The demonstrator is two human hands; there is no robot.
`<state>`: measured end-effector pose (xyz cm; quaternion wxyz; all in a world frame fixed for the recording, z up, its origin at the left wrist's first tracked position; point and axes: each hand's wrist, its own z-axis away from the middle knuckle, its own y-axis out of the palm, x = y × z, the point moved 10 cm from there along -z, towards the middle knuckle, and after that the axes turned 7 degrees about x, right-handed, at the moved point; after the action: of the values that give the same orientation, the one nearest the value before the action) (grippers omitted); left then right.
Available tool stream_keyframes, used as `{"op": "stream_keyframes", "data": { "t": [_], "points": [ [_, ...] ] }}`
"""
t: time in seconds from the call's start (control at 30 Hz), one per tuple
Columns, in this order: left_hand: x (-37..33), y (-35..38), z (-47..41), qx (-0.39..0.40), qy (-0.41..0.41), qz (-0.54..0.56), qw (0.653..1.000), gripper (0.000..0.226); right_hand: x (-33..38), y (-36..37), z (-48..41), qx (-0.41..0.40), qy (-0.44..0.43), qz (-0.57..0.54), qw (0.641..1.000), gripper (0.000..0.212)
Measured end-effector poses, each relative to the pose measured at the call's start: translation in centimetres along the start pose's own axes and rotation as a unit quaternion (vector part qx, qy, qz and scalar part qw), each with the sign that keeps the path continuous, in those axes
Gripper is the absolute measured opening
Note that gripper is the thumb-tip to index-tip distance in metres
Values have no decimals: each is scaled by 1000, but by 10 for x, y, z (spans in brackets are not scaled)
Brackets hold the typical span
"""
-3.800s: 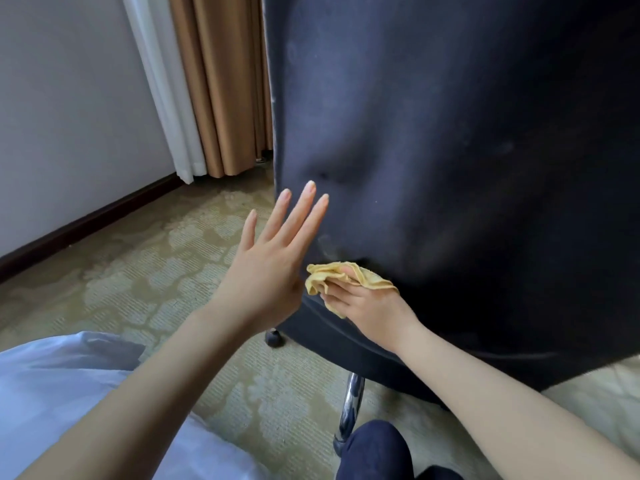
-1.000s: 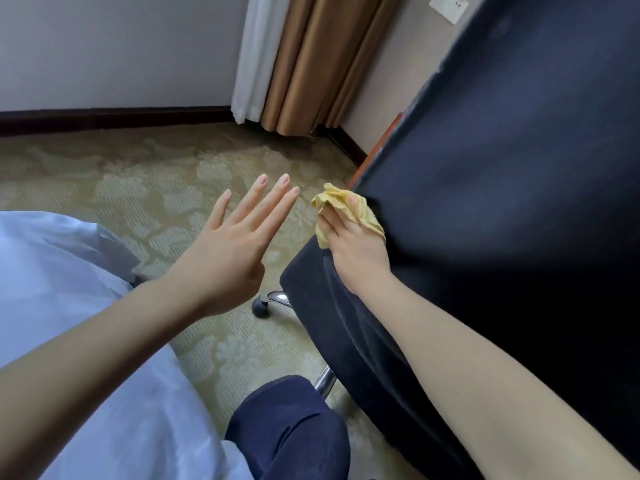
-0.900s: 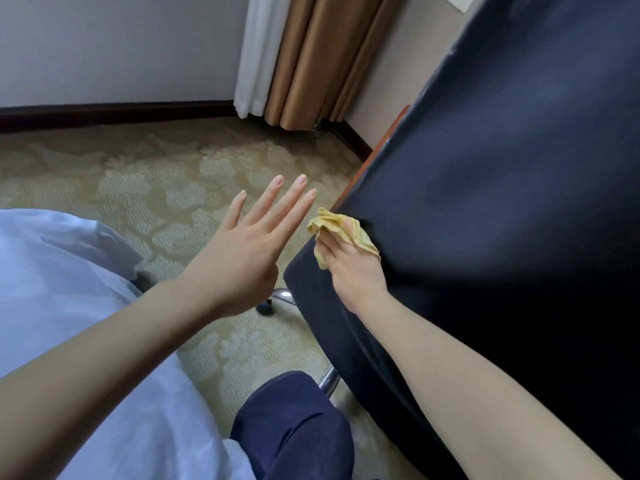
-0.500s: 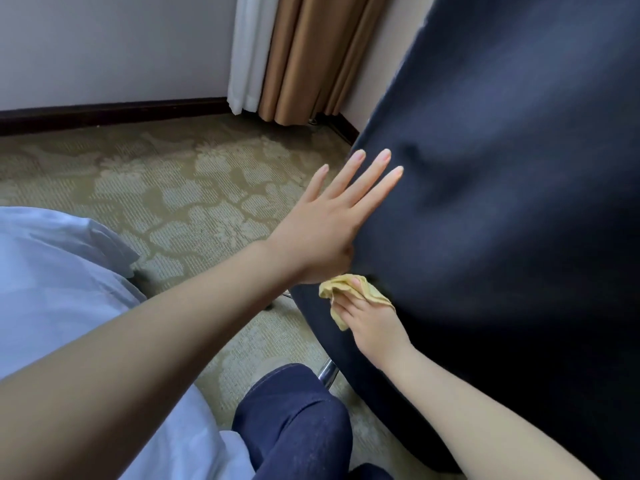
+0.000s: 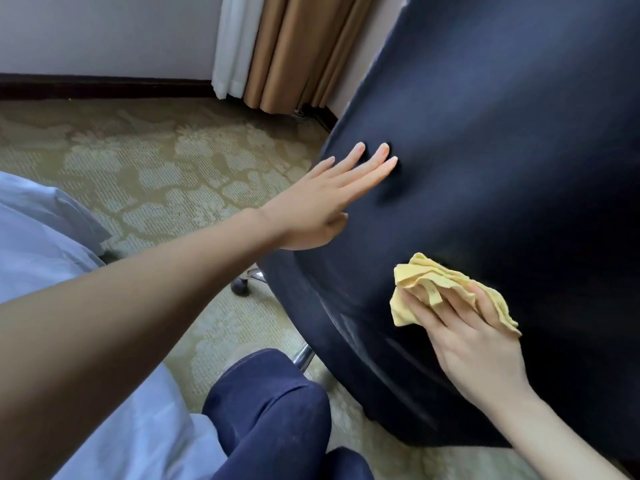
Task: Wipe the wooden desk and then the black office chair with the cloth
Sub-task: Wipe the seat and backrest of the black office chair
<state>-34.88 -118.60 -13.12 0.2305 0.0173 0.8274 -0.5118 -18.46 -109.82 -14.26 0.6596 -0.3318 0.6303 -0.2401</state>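
Pressing cloth (image 5: 446, 289), bunched in R hand (image 5: 474, 341) grip, low on chair back (image 5: 502, 150), L hand (image 5: 329, 199) flat, straight-fingered, bracing up-left; unwiped area prob. above cloth.

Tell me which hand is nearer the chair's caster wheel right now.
Left. The left hand presses flat on the black office chair back, above the caster wheel; the right hand, holding the yellow cloth, is farther right across the chair.
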Motion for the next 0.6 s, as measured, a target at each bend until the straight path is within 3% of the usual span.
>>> {"op": "stream_keyframes", "data": {
  "t": [0.1,0.17,0.2,0.27,0.37,0.6],
  "points": [
    [17,-29,12,-135,27,156,978,79,-11,-30,-33,-53,46,5,997,52],
    [54,-33,25,-235,-63,246,938,71,-14,-49,-63,-89,64,10,994,48],
    [77,-23,29,-244,-130,296,914,68,-13,-57,-80,-99,67,13,993,46],
    [115,15,35,-193,-255,371,872,70,-5,-65,-116,-102,59,22,993,43],
    [145,78,45,-68,-345,413,840,80,14,-62,-167,-43,36,74,996,46],
    [168,132,63,-27,-344,480,807,93,69,-11,-235,67,-47,22,996,51]
  ]
}}
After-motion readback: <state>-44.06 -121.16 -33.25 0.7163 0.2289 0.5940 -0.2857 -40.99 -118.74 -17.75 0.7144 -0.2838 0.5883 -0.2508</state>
